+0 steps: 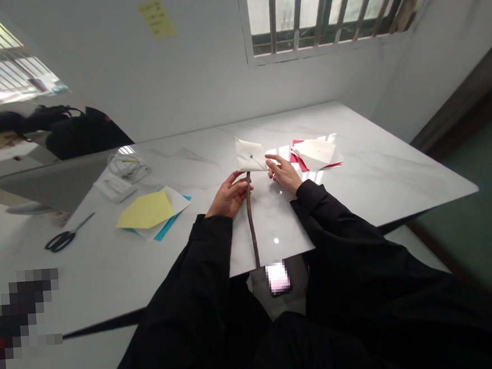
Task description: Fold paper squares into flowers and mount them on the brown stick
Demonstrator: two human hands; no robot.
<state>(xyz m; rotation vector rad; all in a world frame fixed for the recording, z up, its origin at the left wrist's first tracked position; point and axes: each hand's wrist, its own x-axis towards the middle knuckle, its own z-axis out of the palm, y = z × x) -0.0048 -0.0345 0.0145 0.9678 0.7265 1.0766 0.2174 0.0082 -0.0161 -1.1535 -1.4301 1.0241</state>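
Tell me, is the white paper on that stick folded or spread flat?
Folded: the white paper atop the stick shows creased flaps meeting at a central pin.

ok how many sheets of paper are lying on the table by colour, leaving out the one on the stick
yellow sheet: 1
teal sheet: 1
red sheet: 1
white sheets: 2
total showing: 5

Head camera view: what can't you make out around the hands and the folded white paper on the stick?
Head view:
- Stick: a short stretch is covered by the left hand.
- Red paper: mostly hidden under a white folded sheet.
- Object below the table edge: pixelated, cannot be identified.
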